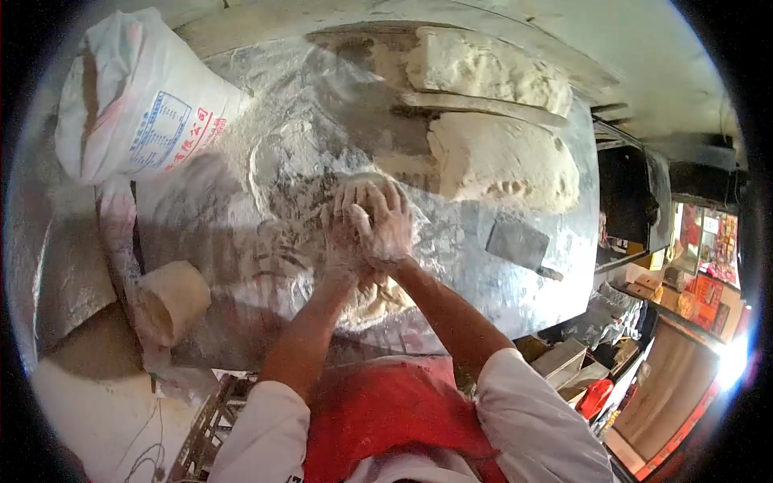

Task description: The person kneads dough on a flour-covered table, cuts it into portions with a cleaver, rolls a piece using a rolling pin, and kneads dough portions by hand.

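On the floury metal tabletop (503,294), overlapped, unclenched hands (386,225) press soft, creased dough (378,303).

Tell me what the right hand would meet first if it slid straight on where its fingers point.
Probably the loose white powder on the tabletop ahead of the right hand, though depth is unclear.

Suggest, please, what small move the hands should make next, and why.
Probably fold the near part of the dough forward: the right hand overlaps the left hand farther up, while a lumpy portion lies uncovered toward the red apron.
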The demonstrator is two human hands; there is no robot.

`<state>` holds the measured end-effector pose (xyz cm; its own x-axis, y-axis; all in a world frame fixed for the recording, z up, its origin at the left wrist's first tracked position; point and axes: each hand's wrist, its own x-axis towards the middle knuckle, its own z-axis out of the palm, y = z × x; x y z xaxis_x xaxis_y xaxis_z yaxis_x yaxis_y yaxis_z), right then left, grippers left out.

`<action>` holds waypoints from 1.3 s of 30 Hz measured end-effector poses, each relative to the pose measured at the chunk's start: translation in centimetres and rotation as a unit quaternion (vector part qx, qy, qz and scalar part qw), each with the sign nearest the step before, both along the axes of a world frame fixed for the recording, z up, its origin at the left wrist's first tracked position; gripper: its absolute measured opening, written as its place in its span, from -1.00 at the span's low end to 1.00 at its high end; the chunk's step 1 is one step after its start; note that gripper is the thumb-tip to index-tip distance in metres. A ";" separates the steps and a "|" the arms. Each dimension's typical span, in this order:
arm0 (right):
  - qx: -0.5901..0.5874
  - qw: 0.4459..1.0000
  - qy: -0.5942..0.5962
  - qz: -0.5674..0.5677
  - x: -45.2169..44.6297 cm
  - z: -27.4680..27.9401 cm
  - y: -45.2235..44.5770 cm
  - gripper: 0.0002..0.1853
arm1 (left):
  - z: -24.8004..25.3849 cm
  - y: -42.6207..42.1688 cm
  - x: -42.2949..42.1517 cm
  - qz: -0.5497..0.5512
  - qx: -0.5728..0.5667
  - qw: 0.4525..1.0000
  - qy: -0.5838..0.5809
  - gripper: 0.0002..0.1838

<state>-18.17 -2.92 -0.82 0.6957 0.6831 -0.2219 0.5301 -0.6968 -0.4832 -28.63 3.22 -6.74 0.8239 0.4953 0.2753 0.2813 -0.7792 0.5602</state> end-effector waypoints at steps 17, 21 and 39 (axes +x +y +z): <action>0.199 0.960 -0.032 0.192 -1.0 -1.4 -10.0 -0.80 | 9.9 6.0 3.4 0.036 -0.421 0.889 0.174 -0.36; 0.173 0.964 -0.002 0.200 -5.4 2.9 -15.6 -0.31 | 7.0 -1.0 -4.6 -0.151 0.135 0.972 0.119 -0.42; -0.058 0.988 0.030 0.143 7.0 -0.3 -0.9 0.15 | 2.9 7.2 6.4 0.010 0.196 0.980 -0.023 -0.54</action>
